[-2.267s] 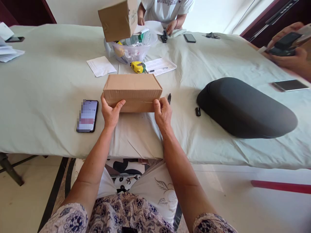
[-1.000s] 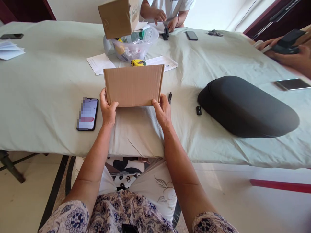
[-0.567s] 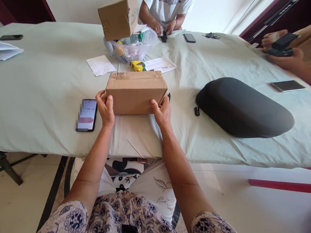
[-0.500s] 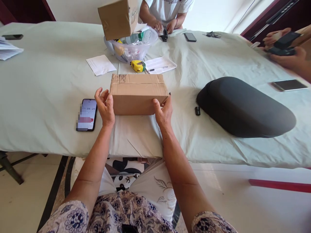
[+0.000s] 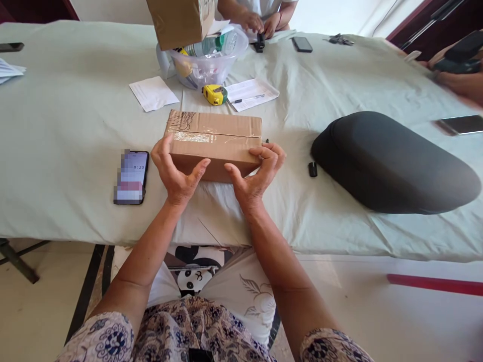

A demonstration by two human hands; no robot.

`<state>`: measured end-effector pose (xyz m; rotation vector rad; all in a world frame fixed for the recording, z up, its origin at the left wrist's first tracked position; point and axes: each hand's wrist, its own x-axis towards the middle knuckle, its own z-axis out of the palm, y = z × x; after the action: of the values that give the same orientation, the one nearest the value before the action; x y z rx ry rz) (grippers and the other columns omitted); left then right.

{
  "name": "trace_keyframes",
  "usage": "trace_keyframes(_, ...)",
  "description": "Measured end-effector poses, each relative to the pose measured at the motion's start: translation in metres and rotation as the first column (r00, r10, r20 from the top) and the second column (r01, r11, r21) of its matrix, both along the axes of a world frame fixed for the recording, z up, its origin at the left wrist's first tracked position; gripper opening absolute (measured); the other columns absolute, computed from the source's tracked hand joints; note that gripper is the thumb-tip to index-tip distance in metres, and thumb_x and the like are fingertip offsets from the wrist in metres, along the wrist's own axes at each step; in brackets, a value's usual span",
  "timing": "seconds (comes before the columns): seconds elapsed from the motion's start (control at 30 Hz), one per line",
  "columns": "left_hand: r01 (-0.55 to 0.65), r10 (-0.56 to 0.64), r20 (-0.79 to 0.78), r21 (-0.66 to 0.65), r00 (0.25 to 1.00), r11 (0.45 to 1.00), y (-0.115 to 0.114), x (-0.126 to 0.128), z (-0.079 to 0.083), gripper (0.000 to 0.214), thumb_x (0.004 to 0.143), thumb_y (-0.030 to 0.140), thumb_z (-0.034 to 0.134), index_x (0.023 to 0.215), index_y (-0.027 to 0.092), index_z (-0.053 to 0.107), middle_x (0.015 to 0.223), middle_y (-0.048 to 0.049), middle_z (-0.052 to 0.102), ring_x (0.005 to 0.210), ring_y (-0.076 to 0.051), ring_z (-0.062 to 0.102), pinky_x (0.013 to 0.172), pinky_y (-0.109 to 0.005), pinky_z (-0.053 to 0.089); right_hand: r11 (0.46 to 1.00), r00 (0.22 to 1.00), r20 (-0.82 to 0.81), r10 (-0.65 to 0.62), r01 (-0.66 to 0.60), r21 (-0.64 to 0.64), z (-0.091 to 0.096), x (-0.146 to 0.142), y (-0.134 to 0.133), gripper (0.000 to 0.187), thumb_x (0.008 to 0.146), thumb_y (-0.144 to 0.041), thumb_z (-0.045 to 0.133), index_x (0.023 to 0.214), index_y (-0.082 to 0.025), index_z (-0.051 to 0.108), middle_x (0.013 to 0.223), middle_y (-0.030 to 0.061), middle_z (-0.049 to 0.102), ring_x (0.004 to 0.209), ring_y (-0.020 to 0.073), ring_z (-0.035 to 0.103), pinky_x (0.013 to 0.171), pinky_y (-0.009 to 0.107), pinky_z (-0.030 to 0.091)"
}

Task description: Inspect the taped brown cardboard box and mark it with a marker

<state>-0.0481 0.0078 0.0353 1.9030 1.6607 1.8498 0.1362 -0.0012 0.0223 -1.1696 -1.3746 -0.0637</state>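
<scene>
A closed brown cardboard box (image 5: 215, 128) rests on the cloth in front of me, with dark scribbles and clear tape on its top. My left hand (image 5: 176, 173) is at its left end, fingers along the left edge and thumb against the front face. At the right end, my right hand (image 5: 256, 173) has fingers at the top corner and its thumb by the front face. Both hands grip the box between them. A phone with a lit timer screen (image 5: 131, 177) lies left of my left hand. A small black piece (image 5: 313, 169) lies to the right.
A black padded seat (image 5: 392, 163) takes up the right side. Beyond the box are a yellow tape measure (image 5: 214, 94), papers (image 5: 154, 94), a pen (image 5: 247, 99) and a filled plastic basin (image 5: 204, 68) with another cardboard box (image 5: 177, 25) on top. Two other people's hands are at the far side and right.
The box shows more of its top face and less of its front. Both thumbs have moved inward along the front, and my right fingers have spread over the top right corner.
</scene>
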Motion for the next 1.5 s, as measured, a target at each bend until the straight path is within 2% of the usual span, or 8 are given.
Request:
trace_keyframes(0.23,-0.037,0.037,0.000,0.061,0.999,0.997,-0.006,0.008,0.000,0.082,0.073,0.081,0.069,0.125,0.020,0.051,0.126,-0.0138,0.052,0.130,-0.032,0.049,0.118,-0.051,0.035,0.999,0.998,-0.061,-0.006,0.004,-0.046,0.005,-0.005,-0.006,0.058,0.075,-0.064,0.078,0.111,-0.025,0.054,0.125,0.0121,0.045,0.130,0.0348,0.047,0.104,0.063,0.050)
trace_keyframes(0.57,0.007,-0.022,0.092,0.162,0.996,0.987,-0.001,-0.002,0.006,0.035,0.104,0.047,0.044,0.114,0.019,0.062,0.118,-0.0109,0.060,0.120,-0.023,0.059,0.103,-0.041,0.049,0.986,0.930,-0.330,0.159,-0.168,0.003,0.009,-0.001,-0.001,0.026,0.098,-0.050,0.053,0.110,-0.027,0.060,0.114,0.0063,0.057,0.116,0.0228,0.062,0.093,0.043,0.058)
trace_keyframes(0.7,0.015,-0.040,0.117,0.208,0.992,0.978,0.001,-0.006,0.004,0.031,0.102,0.045,0.046,0.109,0.020,0.063,0.115,-0.0090,0.057,0.117,-0.023,0.058,0.101,-0.042,0.049,0.967,0.876,-0.418,0.241,-0.255,0.022,0.001,0.006,0.007,0.034,0.095,-0.052,0.054,0.120,-0.030,0.059,0.111,0.0043,0.058,0.114,0.0218,0.063,0.091,0.040,0.058)
trace_keyframes(0.87,-0.026,-0.014,0.156,0.248,0.988,0.968,0.003,-0.012,0.003,0.017,0.094,0.036,0.050,0.099,0.021,0.057,0.104,-0.0061,0.055,0.104,-0.021,0.058,0.095,-0.040,0.049,0.928,0.820,-0.467,0.329,-0.373,-0.001,-0.001,0.015,0.018,0.054,0.088,-0.059,0.059,0.136,-0.035,0.053,0.123,0.0036,0.060,0.118,0.0233,0.063,0.102,0.047,0.055)
trace_keyframes(1.0,-0.016,-0.032,0.196,0.240,0.980,0.971,0.005,-0.016,-0.001,0.027,0.088,0.038,0.047,0.109,0.022,0.048,0.109,-0.0063,0.052,0.104,-0.021,0.056,0.096,-0.040,0.048,0.905,0.803,-0.473,0.363,-0.424,-0.025,0.004,0.019,0.021,0.070,0.085,-0.065,0.058,0.148,-0.040,0.044,0.147,0.0047,0.054,0.131,0.0275,0.058,0.105,0.051,0.053)
trace_keyframes(1.17,-0.003,-0.034,0.199,0.184,0.980,0.983,0.005,-0.017,-0.003,0.041,0.088,0.048,0.040,0.119,0.022,0.045,0.114,-0.0078,0.052,0.109,-0.023,0.058,0.098,-0.042,0.048,0.905,0.836,-0.401,0.376,-0.424,-0.035,0.004,0.022,0.023,0.067,0.090,-0.067,0.049,0.148,-0.035,0.046,0.150,0.0061,0.053,0.136,0.0282,0.055,0.107,0.055,0.052)
trace_keyframes(1.37,0.044,-0.092,0.286,0.169,0.954,0.985,0.010,-0.019,-0.006,0.046,0.088,0.054,0.044,0.120,0.022,0.048,0.107,-0.0076,0.054,0.103,-0.024,0.061,0.091,-0.047,0.050,0.958,0.957,-0.171,0.236,-0.258,-0.123,0.011,0.021,0.017,0.055,0.094,-0.056,0.053,0.145,-0.034,0.051,0.151,0.0075,0.053,0.109,0.0210,0.065,0.096,0.045,0.058)
trace_keyframes(1.5,0.042,-0.042,0.273,0.008,0.961,0.999,0.015,-0.021,-0.010,0.055,0.083,0.041,0.049,0.135,0.023,0.046,0.109,-0.0078,0.055,0.103,-0.024,0.061,0.091,-0.043,0.051,0.963,0.968,-0.124,0.218,-0.234,-0.135,0.014,0.020,0.013,0.049,0.093,-0.050,0.057,0.139,-0.034,0.057,0.146,0.0064,0.057,0.093,0.0167,0.064,0.090,0.040,0.058)
